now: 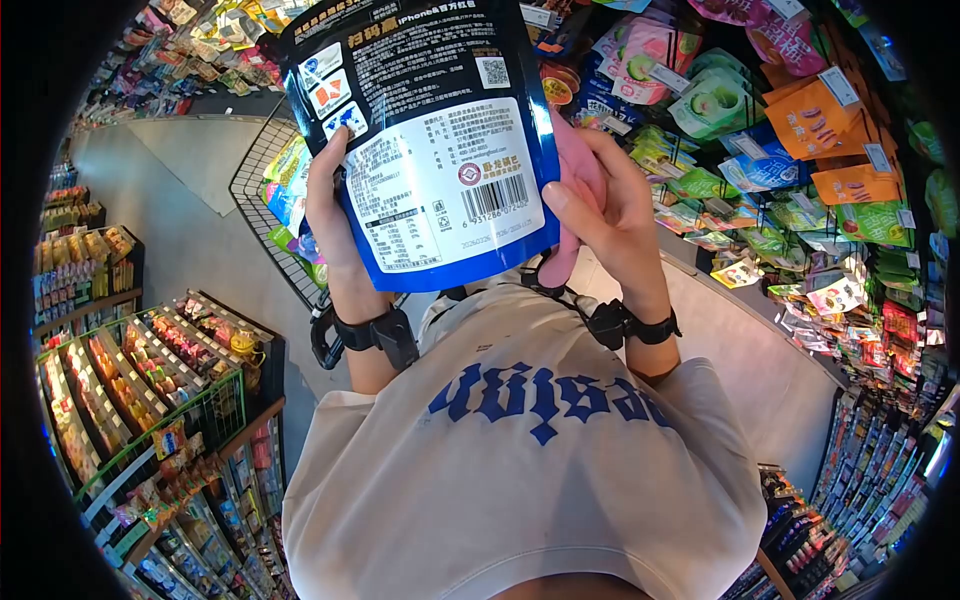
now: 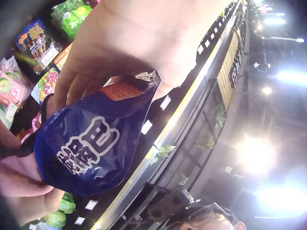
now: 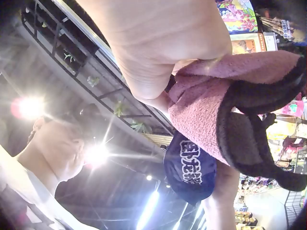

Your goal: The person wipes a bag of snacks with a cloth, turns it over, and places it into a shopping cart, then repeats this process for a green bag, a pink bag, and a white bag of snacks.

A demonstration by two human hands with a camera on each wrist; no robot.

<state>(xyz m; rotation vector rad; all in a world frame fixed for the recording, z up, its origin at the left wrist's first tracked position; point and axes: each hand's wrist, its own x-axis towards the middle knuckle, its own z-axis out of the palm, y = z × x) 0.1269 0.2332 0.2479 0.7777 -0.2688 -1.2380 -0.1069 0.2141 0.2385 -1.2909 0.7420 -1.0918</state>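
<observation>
- Blue pouch point(image 1: 430, 130) is held up between both hands, back side facing the head camera. Its bottom corners sit inside the two grips and its top rises well above the fingers.
- Hanging snack packets point(image 1: 800, 170) fill the shelving beyond the right-hand grip, well apart from the pouch.
- Wire shopping cart point(image 1: 262, 190) stands behind the left-hand grip, with packets lying in it.
- Left hand point(image 1: 335, 205) grasps the pouch's lower left edge. The fingers are curled round the side, and the left wrist view shows them pinching the folded base of the bag.
- Right hand point(image 1: 610, 215) clasps the pouch's lower right edge, with its thumb pressed on the white label. The same hand keeps a pink cloth point(image 1: 575, 165) tucked against its palm.
- The pink cloth, with a dark trim, lies between the right palm and the back of the pouch. Its loose end hangs just below that grip.
- White label point(image 1: 445, 185) covers the pouch's lower half, between the two grips.
- Barcode point(image 1: 495, 197) sits on that label, just beside the right thumb.
</observation>
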